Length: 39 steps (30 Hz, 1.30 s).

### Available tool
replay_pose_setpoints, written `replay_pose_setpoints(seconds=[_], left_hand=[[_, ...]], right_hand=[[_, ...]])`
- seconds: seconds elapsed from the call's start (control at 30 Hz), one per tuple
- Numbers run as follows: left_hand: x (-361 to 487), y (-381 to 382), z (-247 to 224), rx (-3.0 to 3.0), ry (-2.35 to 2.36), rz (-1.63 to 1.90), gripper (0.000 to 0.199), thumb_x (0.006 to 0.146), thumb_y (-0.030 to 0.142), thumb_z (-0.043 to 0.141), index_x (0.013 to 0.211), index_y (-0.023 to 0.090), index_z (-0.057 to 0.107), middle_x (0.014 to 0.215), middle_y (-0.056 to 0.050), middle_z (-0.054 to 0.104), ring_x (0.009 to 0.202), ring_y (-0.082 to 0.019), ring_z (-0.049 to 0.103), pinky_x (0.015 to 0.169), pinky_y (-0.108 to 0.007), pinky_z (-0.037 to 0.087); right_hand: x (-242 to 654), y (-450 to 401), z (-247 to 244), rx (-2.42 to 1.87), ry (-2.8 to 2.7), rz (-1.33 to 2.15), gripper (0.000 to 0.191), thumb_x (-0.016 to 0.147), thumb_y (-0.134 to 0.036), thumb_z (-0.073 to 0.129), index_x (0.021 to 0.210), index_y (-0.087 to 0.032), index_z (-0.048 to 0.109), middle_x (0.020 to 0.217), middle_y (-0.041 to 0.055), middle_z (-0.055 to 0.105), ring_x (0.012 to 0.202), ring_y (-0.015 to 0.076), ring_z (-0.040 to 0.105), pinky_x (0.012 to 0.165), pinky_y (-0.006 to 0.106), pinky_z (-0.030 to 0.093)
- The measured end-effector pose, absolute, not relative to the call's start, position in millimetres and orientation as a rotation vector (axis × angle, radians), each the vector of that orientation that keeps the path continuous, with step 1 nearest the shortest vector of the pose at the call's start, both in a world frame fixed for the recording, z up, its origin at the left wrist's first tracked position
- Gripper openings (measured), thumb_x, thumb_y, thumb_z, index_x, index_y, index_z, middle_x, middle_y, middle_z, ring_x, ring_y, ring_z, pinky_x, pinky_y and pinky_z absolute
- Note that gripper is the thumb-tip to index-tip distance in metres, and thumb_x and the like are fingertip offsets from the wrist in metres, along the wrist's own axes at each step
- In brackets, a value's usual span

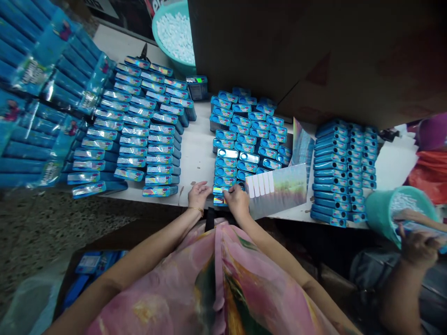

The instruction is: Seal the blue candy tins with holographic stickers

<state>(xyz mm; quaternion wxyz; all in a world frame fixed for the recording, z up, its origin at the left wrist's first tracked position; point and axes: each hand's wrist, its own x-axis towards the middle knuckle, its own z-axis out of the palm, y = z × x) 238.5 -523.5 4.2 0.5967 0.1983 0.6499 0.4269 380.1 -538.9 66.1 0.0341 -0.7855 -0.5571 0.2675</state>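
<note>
Several slim blue tins or boxes [225, 171] stand upright in tight rows before me. My left hand [197, 195] is at the left of the nearest ones, its fingers apart and their tips at the edge of a box. My right hand [238, 201] is closed, fingertips pressed onto the top of a front box [219, 201] that carries a shiny rainbow strip. Whatever the right fingers pinch is hidden. Beside that hand, a shiny holographic sticker sheet [284, 190] with white bare slots lies over the right boxes. Another sheet [302, 144] leans behind it.
Left are rows of boxes with shiny strips [134, 140] and plastic-wrapped blue packs [31, 74]. Boxes with dark round openings [330, 177] stand right. Teal tubs of white pieces [155, 32] [379, 214] stand behind and right. A co-worker's hand [419, 246] holds a blue box. Large cardboard [279, 51] blocks the back.
</note>
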Motion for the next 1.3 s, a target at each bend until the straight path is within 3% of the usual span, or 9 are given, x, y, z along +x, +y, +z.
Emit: replay_pose_setpoints(seconds=[0.17,0.33,0.47,0.6,0.7,0.83,0.93,1.17,1.3], left_hand=[[228.2,-516.6,0.7,0.711,1.677,0.952,0.04,0.054,0.024,0.069,0.091,0.013,0.058,0.069,0.0,0.058,0.062,-0.012,0.055,0.065,-0.026,0.044],[257.2,-490.9,58.6,1.289,1.508,1.016,0.03,0.074,0.032,0.058,0.101,0.018,0.06,0.096,-0.005,0.06,0.087,-0.016,0.057,0.08,-0.03,0.045],[325.0,-464.2,95.0,1.32,1.139,0.911,0.051,0.059,0.028,0.075,0.108,0.021,0.06,0.108,-0.006,0.06,0.1,-0.022,0.055,0.089,-0.031,0.041],[397.5,-450.3,82.0,1.105,1.028,0.668,0.058,0.043,0.024,0.082,0.097,0.016,0.065,0.087,-0.008,0.067,0.081,-0.023,0.061,0.076,-0.033,0.046],[433.8,-451.2,61.7,1.035,0.99,0.562,0.038,0.045,0.025,0.08,0.079,0.014,0.067,0.068,-0.006,0.066,0.068,-0.022,0.061,0.066,-0.032,0.046],[455.2,-458.3,50.1,1.011,1.028,0.6,0.017,0.054,0.024,0.073,0.065,0.016,0.063,0.061,-0.002,0.063,0.061,-0.018,0.058,0.058,-0.028,0.045],[455.4,-460.6,53.6,0.887,1.081,0.641,0.016,0.058,0.026,0.068,0.068,0.015,0.061,0.062,0.0,0.062,0.057,-0.015,0.056,0.054,-0.026,0.044],[425.4,-454.6,79.3,0.576,0.963,0.74,0.039,0.054,0.035,0.074,0.082,0.015,0.056,0.069,0.0,0.064,0.058,-0.013,0.058,0.059,-0.027,0.047],[412.9,-448.9,84.0,0.548,0.968,0.768,0.042,0.053,0.035,0.075,0.085,0.015,0.055,0.069,-0.001,0.064,0.058,-0.014,0.06,0.058,-0.028,0.048]], right_hand=[[381.1,-553.8,77.1,-2.273,-2.267,0.717,0.036,0.09,-0.025,0.035,0.124,-0.03,0.046,0.087,0.0051,0.066,0.07,0.0156,0.061,0.06,0.023,0.038],[409.5,-568.1,97.9,-2.003,-2.423,0.624,0.039,0.088,-0.023,0.039,0.126,-0.026,0.048,0.078,0.006,0.064,0.066,0.0145,0.058,0.062,0.023,0.041],[486.8,-560.4,120.9,-1.976,-1.907,0.233,0.037,0.089,-0.022,0.033,0.119,-0.022,0.056,0.084,0.0085,0.061,0.081,0.0174,0.056,0.076,0.029,0.044],[575.6,-532.1,103.9,-2.085,-1.709,0.128,0.038,0.085,-0.023,0.042,0.121,-0.019,0.053,0.112,0.0118,0.054,0.104,0.022,0.049,0.089,0.037,0.041],[611.3,-517.2,70.1,-2.157,-1.758,0.222,0.037,0.081,-0.022,0.048,0.117,-0.019,0.056,0.115,0.0117,0.053,0.104,0.0232,0.048,0.089,0.041,0.041],[621.1,-515.2,46.6,-2.13,-1.737,0.275,0.03,0.081,-0.026,0.051,0.107,-0.019,0.063,0.109,0.011,0.056,0.1,0.0237,0.05,0.086,0.04,0.043],[623.0,-515.4,56.3,-2.08,-1.792,0.212,0.029,0.083,-0.028,0.051,0.109,-0.02,0.062,0.112,0.0095,0.056,0.101,0.0227,0.049,0.088,0.039,0.041],[616.2,-505.0,83.9,-1.867,-2.158,0.08,0.032,0.089,-0.02,0.041,0.117,-0.025,0.056,0.122,0.0064,0.054,0.107,0.0209,0.046,0.091,0.036,0.037],[600.0,-502.4,84.9,-1.809,-2.122,0.079,0.027,0.09,-0.024,0.04,0.108,-0.022,0.06,0.117,0.0064,0.057,0.103,0.0202,0.049,0.09,0.035,0.038]])
